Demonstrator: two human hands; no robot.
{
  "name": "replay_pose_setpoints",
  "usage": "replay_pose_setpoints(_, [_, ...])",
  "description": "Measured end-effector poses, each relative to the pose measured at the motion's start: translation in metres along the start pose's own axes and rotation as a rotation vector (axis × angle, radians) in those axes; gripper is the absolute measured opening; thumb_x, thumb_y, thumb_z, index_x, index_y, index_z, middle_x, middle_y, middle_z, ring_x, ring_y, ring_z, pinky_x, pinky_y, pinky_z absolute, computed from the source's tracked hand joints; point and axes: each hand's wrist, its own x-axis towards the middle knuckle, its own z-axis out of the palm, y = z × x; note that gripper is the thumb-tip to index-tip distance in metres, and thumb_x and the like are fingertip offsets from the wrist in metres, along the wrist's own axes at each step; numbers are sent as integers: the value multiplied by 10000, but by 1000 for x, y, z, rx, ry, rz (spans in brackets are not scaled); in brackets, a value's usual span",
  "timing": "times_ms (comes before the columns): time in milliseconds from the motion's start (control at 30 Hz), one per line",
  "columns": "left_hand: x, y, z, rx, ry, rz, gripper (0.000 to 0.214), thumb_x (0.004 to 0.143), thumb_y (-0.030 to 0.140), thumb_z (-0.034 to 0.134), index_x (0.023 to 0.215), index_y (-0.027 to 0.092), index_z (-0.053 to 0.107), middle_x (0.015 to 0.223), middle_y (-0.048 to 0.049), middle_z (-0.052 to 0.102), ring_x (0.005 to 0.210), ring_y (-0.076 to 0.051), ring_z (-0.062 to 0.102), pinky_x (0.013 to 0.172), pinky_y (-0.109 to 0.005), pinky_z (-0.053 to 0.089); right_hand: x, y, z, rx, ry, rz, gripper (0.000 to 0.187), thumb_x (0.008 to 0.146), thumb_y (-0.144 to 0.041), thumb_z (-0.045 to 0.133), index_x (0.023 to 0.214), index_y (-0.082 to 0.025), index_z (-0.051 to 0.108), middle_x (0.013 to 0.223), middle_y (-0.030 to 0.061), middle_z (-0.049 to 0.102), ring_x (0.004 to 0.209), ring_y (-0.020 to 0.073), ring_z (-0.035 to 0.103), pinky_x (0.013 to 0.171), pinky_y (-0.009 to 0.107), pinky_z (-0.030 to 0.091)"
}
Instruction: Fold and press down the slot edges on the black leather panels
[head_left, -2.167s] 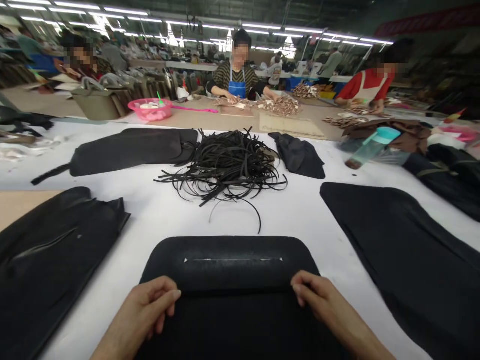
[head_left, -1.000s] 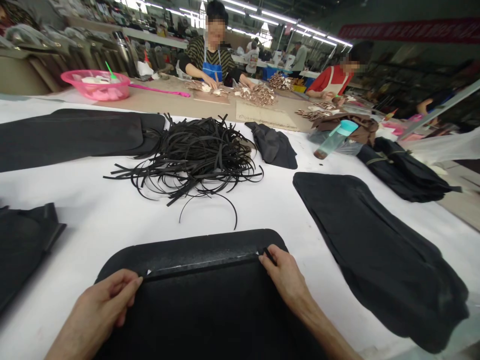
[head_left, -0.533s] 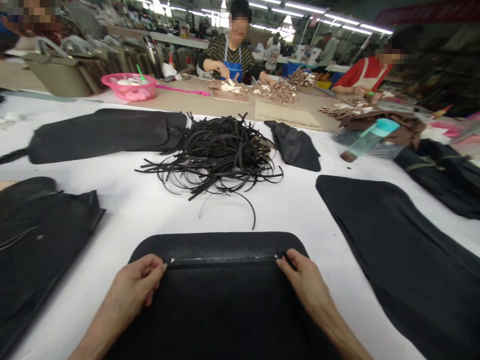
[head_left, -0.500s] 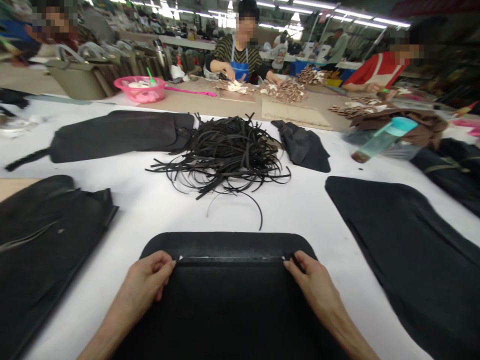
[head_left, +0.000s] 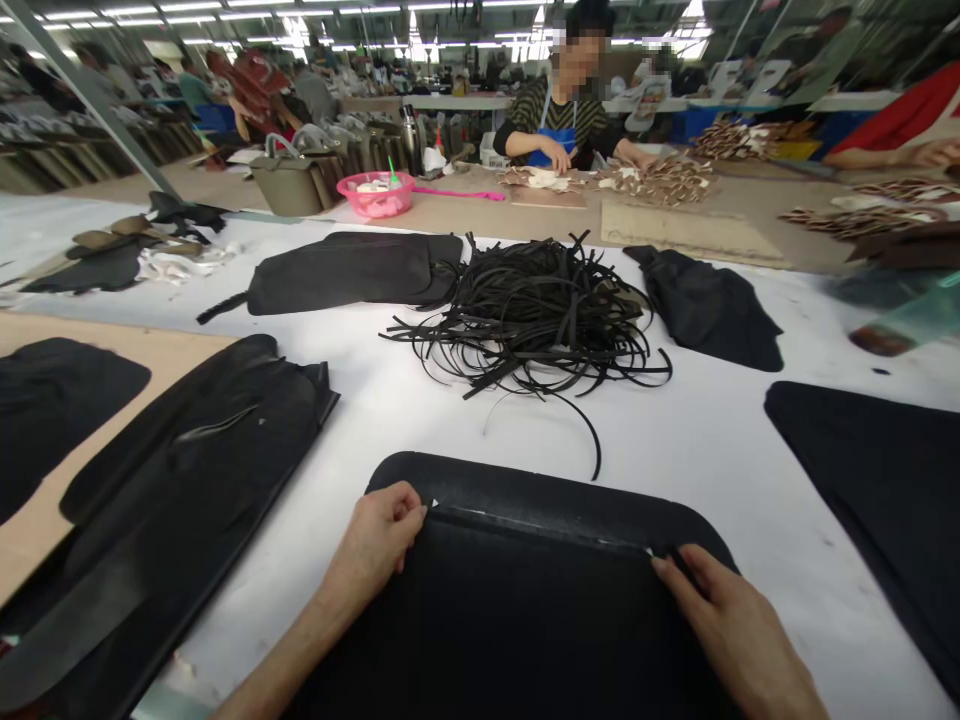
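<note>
A black rounded panel (head_left: 525, 600) lies flat on the white table in front of me, with a thin pale slit line running across it near its far edge. My left hand (head_left: 379, 540) is closed with its fingertips pressed on the fabric at the slit's left end. My right hand (head_left: 739, 630) rests on the panel at the slit's right end, fingers together, pinching a small black tab. A folded lower layer of the panel reaches up to the slit between both hands.
A tangle of black strips (head_left: 544, 315) lies beyond the panel. Stacks of black pieces (head_left: 180, 490) sit at left, another black piece (head_left: 877, 490) at right, others (head_left: 352, 270) farther back. A pink bowl (head_left: 375, 193) stands behind; a person in a striped top (head_left: 559, 125) works at the far table.
My view has swung left, so the panel now sits to the right. Both hands slid the folded layer up from below the slit to its line and stay at its ends.
</note>
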Motion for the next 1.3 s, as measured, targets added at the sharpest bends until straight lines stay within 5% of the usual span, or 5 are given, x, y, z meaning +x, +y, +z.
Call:
replay_pose_setpoints(700, [-11,10,7,538,134,93,128,839,295,382,725,237,376,524,47,455,525,-171,485,522,-262,249,-6,-16,1,-63,73,-25,252,793,-481,387,690,-251,370,629,0,545,587,203,521,547,308,352])
replay_pose_setpoints(1000, [-10,-4,-15,404,218,234,208,860,402,332,889,252,473,661,31,580,618,-178,579,594,-256,440,-18,-4,-18,457,121,24,366,847,-505,363,944,-196,532,717,31,589,676,208,570,528,278,417])
replay_pose_setpoints(1133, [-25,-2,0,521,284,607,261,884,327,383,1073,228,534,1047,-34,656,943,-188,620,832,-262,482,-41,-18,-22,265,255,-183,333,901,-419,365,1013,-197,585,949,83,639,867,233,591,745,314,468])
replay_pose_setpoints(1233, [-36,8,37,742,76,1087,336,869,203,418,1191,213,515,1211,-39,600,1101,-187,558,945,-285,455,-56,-42,0,-55,266,-540,335,903,-191,318,1098,-190,591,1047,98,634,936,241,584,817,361,468])
replay_pose_setpoints(1300, [-37,13,59,892,-61,1194,416,837,201,495,1252,179,475,1308,-65,517,1176,-217,501,974,-333,451,-60,-53,22,-222,288,-788,412,845,-51,313,1136,-160,584,1143,101,609,1042,240,549,901,383,438])
